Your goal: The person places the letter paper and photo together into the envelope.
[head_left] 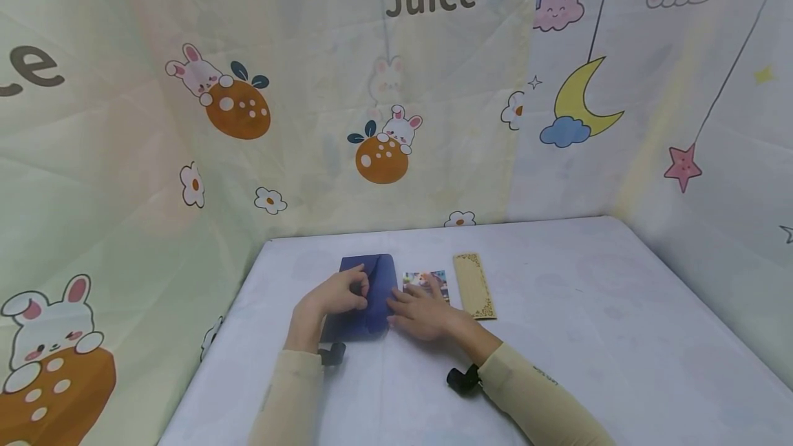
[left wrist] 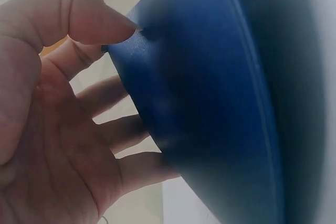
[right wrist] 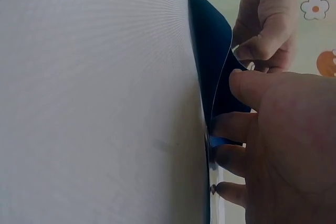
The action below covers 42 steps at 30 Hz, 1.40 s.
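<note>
A dark blue envelope (head_left: 385, 277) lies on the white table, with one thin part lifted and bent up from it. My left hand (head_left: 337, 292) pinches the edge of that lifted part between thumb and index finger; in the left wrist view the other fingers spread behind the blue sheet (left wrist: 205, 77). At the envelope's right edge, my right hand (head_left: 424, 313) rests with its fingers extended, touching the edge. In the right wrist view, the right fingers (right wrist: 233, 127) lie against the blue material. A small colourful picture card (head_left: 411, 279) is partly covered by the right hand.
To the right of the card lies a tan rectangular strip (head_left: 473, 284) with ornate corner patterns. The white table (head_left: 588, 308) is bordered by printed cloth walls (head_left: 310, 122) at the back and both sides.
</note>
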### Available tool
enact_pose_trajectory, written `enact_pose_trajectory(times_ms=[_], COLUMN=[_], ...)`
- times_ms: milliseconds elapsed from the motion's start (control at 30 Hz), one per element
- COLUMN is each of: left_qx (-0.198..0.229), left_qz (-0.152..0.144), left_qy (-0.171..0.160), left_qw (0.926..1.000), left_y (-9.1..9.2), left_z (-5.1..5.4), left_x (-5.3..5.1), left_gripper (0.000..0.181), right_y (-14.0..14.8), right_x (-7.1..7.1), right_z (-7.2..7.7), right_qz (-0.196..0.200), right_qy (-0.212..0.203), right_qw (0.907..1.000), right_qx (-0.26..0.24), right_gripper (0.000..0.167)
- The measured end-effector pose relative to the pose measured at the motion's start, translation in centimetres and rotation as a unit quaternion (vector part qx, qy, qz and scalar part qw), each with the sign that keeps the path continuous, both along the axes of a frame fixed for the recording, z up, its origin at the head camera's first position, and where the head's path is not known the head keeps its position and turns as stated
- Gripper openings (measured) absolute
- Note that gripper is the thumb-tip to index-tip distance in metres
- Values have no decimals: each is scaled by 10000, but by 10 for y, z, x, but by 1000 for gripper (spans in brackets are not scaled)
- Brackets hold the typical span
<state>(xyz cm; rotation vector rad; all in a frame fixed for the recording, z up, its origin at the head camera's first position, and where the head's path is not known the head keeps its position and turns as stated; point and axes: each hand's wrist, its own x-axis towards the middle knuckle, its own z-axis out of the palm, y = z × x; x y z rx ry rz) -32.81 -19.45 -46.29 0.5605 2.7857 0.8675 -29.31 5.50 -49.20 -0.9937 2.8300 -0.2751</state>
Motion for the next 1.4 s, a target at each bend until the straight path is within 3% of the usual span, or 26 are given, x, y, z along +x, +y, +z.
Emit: enact_pose_trajectory(times_ms=[367,733,1067,1400], left_qx=[127,299,216,207], left_qz=[-47,-56,-129,-80], left_qy=[-7,-372,-129,-45], left_qw=[9999,9988,9996,9997], left_y=[-7,-10,-13,-12], left_z=[3,2,6,7], left_x=[-1,1,0,0], left_gripper=[6,18,17,17], right_y=[1,1,1,0], right_x=[0,0,-1,-1], right_z=[-1,-2,-2,-1], right_qz=[-45,-62,-82,-267], right_qy=[19,-3,8,-145], right_qw=[9999,9998,9996,9973], right_qx=[-124,-183,-270,-671], right_gripper=[64,63,60,54])
